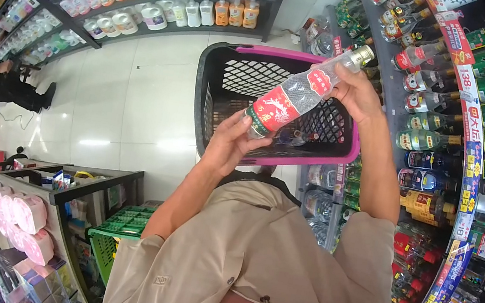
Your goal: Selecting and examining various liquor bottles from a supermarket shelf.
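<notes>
Both my hands hold a clear glass bottle (302,89) with red labels and a gold cap, tilted so its neck points to the upper right. My left hand (236,143) grips it near the base, and my right hand (354,90) closes round the neck just below the cap. Beneath the bottle stands a black mesh shopping basket (205,98) with a pink rim on its right part. A few clear bottles (292,138) lie inside it, partly hidden by the held bottle and my left hand.
Shelves of bottled drinks (423,139) curve along the right side. At the upper left, a shelf (167,27) bears toiletry bottles and paper rolls. A green plastic crate (121,227) stands at the lower left, beside a dark-framed rack (100,176). Another person (6,81) is at the far left.
</notes>
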{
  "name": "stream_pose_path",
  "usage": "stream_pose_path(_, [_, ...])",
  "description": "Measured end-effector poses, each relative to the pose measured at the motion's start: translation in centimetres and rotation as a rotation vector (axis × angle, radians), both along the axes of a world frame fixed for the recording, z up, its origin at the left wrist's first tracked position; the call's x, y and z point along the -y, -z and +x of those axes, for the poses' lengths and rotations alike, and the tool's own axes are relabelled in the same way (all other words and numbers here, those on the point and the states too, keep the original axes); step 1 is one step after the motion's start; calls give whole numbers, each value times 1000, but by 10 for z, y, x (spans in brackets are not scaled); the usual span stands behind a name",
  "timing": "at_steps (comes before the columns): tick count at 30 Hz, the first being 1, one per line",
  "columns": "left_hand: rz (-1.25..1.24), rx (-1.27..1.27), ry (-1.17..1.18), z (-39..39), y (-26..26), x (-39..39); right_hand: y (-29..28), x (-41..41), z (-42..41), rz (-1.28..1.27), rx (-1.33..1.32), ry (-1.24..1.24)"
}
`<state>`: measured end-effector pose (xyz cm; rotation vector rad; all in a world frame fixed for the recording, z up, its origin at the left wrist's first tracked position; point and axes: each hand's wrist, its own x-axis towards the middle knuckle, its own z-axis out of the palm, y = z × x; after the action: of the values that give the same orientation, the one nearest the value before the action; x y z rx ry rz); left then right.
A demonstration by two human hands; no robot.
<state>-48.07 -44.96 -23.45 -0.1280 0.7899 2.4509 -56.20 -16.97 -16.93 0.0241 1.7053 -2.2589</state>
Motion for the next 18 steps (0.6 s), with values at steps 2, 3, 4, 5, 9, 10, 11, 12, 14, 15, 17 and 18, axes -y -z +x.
stream_pose_path(2, [25, -3, 18, -1, 0, 3, 8, -4, -6, -6, 4, 3])
stream_pose_path(3, [53, -7, 35, 0, 0, 4, 10, -4, -9, -10, 8, 7])
stream_pose_path(4, [49, -5, 35, 0, 0, 4, 12, -4, -11, -13, 11, 7])
stream_pose_path(5, [47, -12, 38, 0, -2, 4, 14, -4, -12, -27, 16, 19])
stream_pose_path(9, [36, 0, 32, 0, -4, 5, 9, 6, -13, -61, -11, 12])
stream_pose_path(10, [33, 0, 33, 0, -4, 5, 8, 7, -13, -64, -10, 14])
stream_pose_path(11, [31, -9, 31, 0, -4, 5, 8, 8, -14, -67, -2, 17])
stream_pose_path(12, [29, -20, 32, 0, -4, 5, 7, 8, -14, -69, 6, 22])
stream_pose_path(14, [32, -16, 27, 0, -1, 5, 10, 7, -14, -61, 21, 36])
stream_pose_path(15, [38, -12, 18, -1, -1, 4, 9, 7, -15, -50, 36, 45])
stream_pose_path(17, [7, -25, -1, 0, -5, 3, 7, 9, -13, -59, 23, 48])
stream_pose_path(18, [-25, -34, -26, 1, -6, 3, 6, 11, -11, -69, 15, 43])
